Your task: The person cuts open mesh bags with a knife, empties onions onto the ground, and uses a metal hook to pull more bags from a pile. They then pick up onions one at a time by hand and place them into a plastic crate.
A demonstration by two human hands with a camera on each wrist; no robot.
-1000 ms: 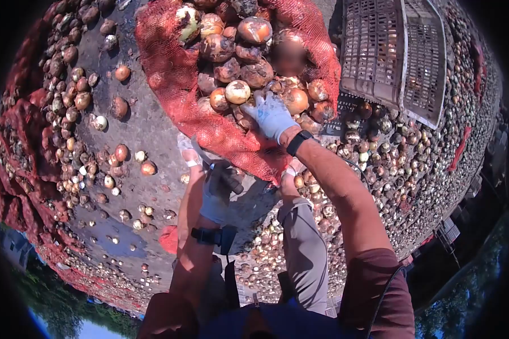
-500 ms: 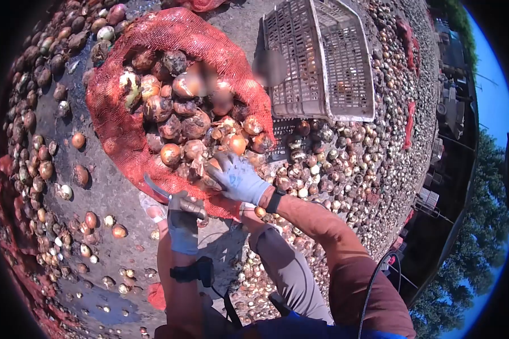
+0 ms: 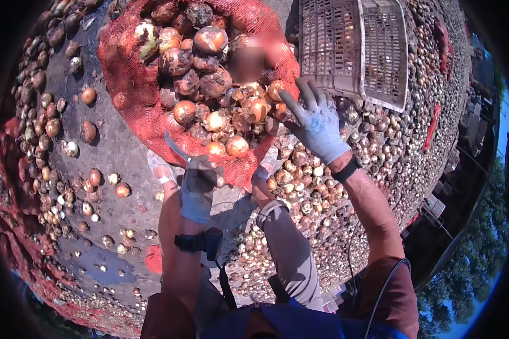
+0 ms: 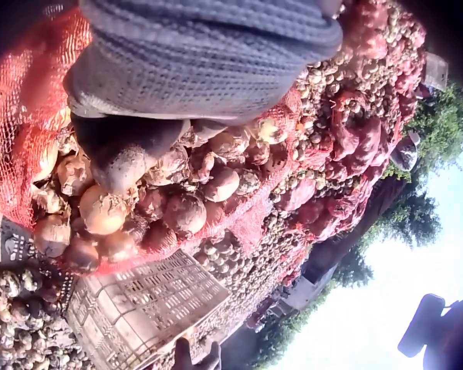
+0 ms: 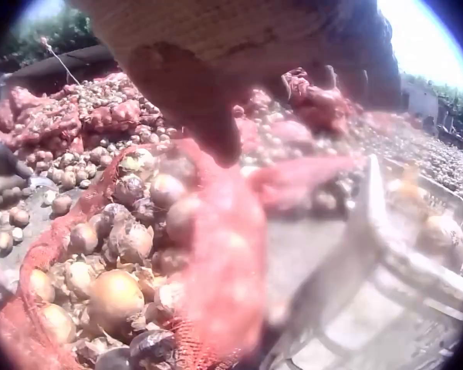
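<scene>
A red mesh bag (image 3: 129, 104), its mouth wide, is full of dirty brown onions (image 3: 215, 83) with loose dry skins. My gloved left hand (image 3: 198, 183) grips a knife with a curved blade (image 3: 176, 148) at the bag's near edge. The knife's handle is mostly hidden in the fist. My gloved right hand (image 3: 320, 123) is at the bag's right rim, its fingers spread and nothing seen in them. In the right wrist view the right hand (image 5: 255, 62) hangs over the red mesh beside the crate. The left hand (image 4: 201, 58) covers the top of the left wrist view.
A grey plastic crate (image 3: 332, 48) lies tipped beyond the right hand. Loose onions (image 3: 305, 186) cover the ground to the right, and more are scattered on the left. Heaped red mesh bags (image 3: 14, 198) lie at the far left. My feet (image 3: 161, 168) stand at the bag's near side.
My right hand has lifted off the onions at the bag's front and moved right, to the rim by the crate. The left hand has swung the knife up to the bag's near edge.
</scene>
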